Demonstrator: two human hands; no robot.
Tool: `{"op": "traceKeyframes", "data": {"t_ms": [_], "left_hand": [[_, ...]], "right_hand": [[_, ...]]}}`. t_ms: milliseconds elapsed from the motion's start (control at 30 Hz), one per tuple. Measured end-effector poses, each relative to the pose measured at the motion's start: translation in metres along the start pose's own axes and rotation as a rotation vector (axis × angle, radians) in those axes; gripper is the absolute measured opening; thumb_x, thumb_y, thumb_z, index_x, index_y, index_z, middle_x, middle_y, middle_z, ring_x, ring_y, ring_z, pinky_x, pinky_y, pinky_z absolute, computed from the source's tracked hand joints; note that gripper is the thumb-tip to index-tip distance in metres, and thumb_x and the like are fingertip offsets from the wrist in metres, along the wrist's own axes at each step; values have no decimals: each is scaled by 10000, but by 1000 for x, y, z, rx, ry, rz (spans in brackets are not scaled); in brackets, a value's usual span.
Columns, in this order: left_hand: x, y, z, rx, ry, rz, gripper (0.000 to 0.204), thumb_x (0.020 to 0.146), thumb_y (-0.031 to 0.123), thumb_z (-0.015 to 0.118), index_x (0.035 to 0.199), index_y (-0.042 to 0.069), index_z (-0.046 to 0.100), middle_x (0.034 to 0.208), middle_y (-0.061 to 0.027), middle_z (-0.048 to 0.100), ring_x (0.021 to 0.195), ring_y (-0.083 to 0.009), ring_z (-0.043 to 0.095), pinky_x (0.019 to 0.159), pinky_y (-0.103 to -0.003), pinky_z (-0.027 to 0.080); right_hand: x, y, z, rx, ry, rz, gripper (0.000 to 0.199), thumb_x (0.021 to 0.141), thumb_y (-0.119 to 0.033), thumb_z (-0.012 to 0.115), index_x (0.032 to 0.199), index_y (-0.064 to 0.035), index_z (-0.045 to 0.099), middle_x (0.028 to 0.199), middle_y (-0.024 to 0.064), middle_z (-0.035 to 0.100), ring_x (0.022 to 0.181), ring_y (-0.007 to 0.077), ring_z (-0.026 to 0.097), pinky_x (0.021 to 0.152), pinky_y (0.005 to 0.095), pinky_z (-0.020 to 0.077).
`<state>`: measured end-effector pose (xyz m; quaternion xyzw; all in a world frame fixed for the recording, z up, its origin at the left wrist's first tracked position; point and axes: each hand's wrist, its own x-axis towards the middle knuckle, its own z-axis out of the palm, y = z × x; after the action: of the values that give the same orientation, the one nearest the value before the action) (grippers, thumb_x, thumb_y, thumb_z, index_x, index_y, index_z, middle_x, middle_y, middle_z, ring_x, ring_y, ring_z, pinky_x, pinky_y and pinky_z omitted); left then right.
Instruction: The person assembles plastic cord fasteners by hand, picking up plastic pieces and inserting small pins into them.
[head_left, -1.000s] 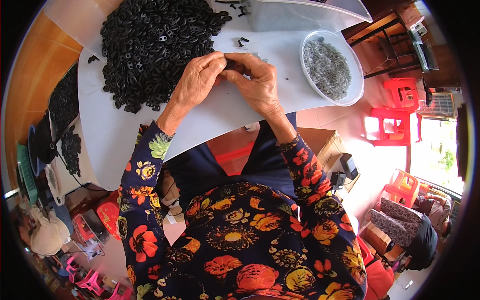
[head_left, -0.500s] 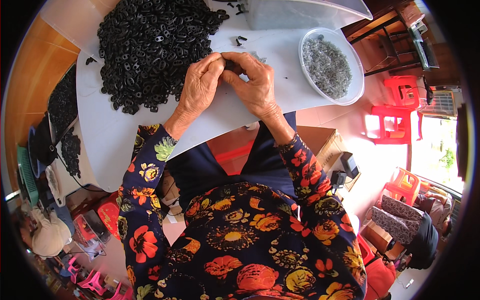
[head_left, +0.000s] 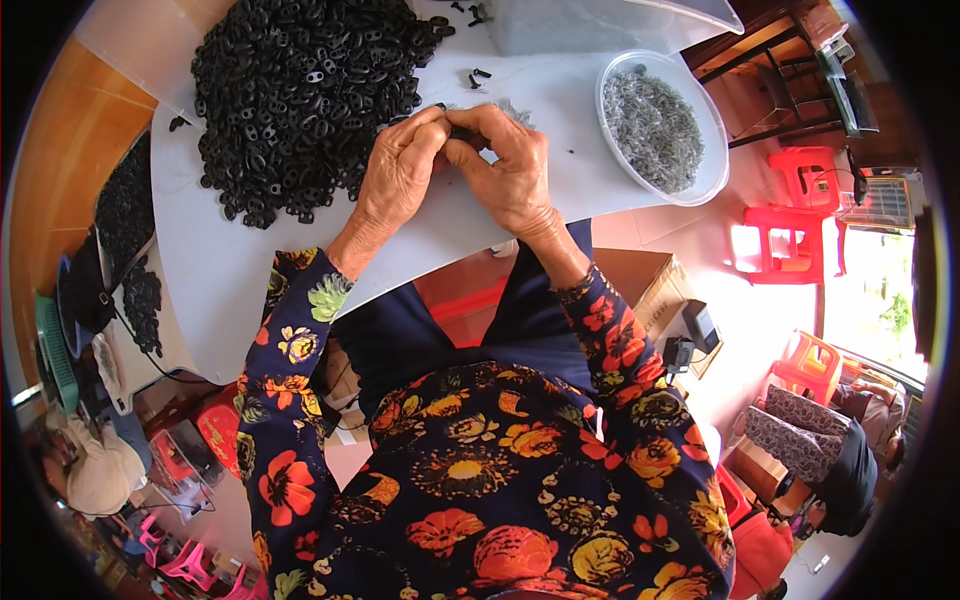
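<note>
Over the white table (head_left: pixel 430 235), my left hand (head_left: pixel 405 165) and my right hand (head_left: pixel 503 160) meet fingertip to fingertip. Both are closed in a pinch on a small black piece (head_left: pixel 441 106), mostly hidden by the fingers. Beside my left hand rises a big heap of black oval plastic pieces with two holes (head_left: pixel 300 100). Just beyond my right fingers lies a little pile of small clear pieces (head_left: pixel 515 112). Farther right, a round clear tub (head_left: pixel 722 150) holds many small clear-grey pieces (head_left: pixel 655 130).
A few loose black pieces (head_left: pixel 478 76) lie beyond my hands. Translucent bins (head_left: pixel 600 30) stand at the table's far side. Red stools (head_left: pixel 790 245) and a cardboard box (head_left: pixel 640 280) are on the right. On the left, another surface holds more black pieces (head_left: pixel 140 300).
My hands stay together in nearly the same place, with only slight finger movement. The view has shifted a little.
</note>
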<state>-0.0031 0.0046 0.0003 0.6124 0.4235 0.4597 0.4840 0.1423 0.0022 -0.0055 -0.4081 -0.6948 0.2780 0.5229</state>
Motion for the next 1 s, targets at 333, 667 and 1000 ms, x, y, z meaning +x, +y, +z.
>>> {"op": "traceKeyframes", "data": {"t_ms": [333,667,1000], "left_hand": [[2,1,0,-16,17,-55,287,930,238,429,800,-2,516,662,-28,487,629,-102,440,589,-276,394],[5,4,-25,-416,163,13,372,979,267,363,697,49,470,628,-23,472,698,-135,522,662,-255,412],[13,-1,-46,-323,361,4,379,962,312,380,707,51,482,623,-23,467,703,-137,521,672,-269,422]], "right_hand": [[4,4,1,80,-7,30,201,750,-6,713,935,-13,636,731,79,656,622,155,649,586,272,518],[99,-51,-71,-349,178,-390,162,823,-138,716,959,-57,682,673,33,658,611,71,587,597,233,483],[80,-14,-10,-368,-243,-407,65,807,-93,626,848,-42,624,775,151,622,744,351,622,648,420,513]]}}
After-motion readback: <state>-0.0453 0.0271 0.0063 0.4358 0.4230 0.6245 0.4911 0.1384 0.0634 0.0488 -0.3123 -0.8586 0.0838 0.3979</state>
